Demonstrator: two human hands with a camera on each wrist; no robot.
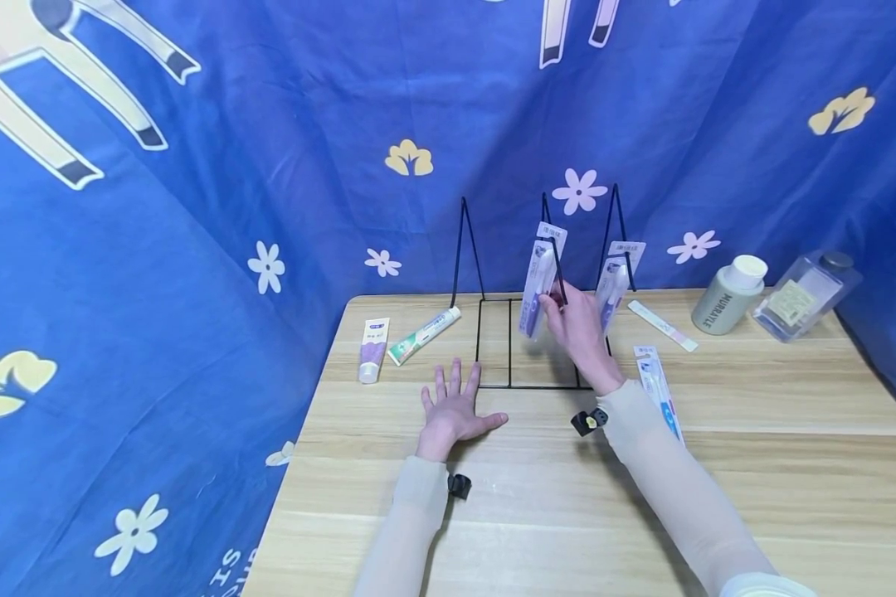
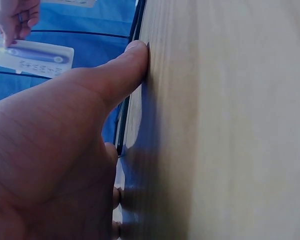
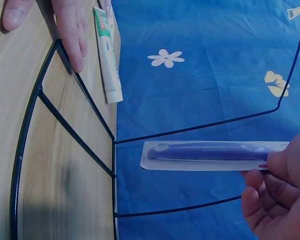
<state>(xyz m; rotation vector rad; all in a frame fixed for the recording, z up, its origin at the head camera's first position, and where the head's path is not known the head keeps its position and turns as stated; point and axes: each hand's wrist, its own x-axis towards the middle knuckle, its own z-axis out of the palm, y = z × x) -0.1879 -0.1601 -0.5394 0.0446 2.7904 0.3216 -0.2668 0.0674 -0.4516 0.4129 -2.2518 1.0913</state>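
Observation:
My right hand (image 1: 581,336) pinches the edge of a packaged toothbrush (image 1: 538,290) with a purple handle, between thumb and fingers. The pack hangs upright at the middle arm of a black wire rack (image 1: 510,356). In the right wrist view the clear blister pack (image 3: 205,156) points away from the fingertips, above the tabletop. A second packaged toothbrush (image 1: 615,278) hangs on the rack's right arm, just beyond the right hand. My left hand (image 1: 454,414) lies on the table with fingers spread, its fingertips at the rack's front left corner.
Left of the rack lie a purple-and-white tube (image 1: 373,350) and a green-and-white toothpaste tube (image 1: 424,336). To the right are a thin white packet (image 1: 662,325), another packaged toothbrush (image 1: 659,390), a grey-green bottle (image 1: 728,298) and a clear bottle (image 1: 806,297). A blue curtain (image 1: 306,166) stands behind.

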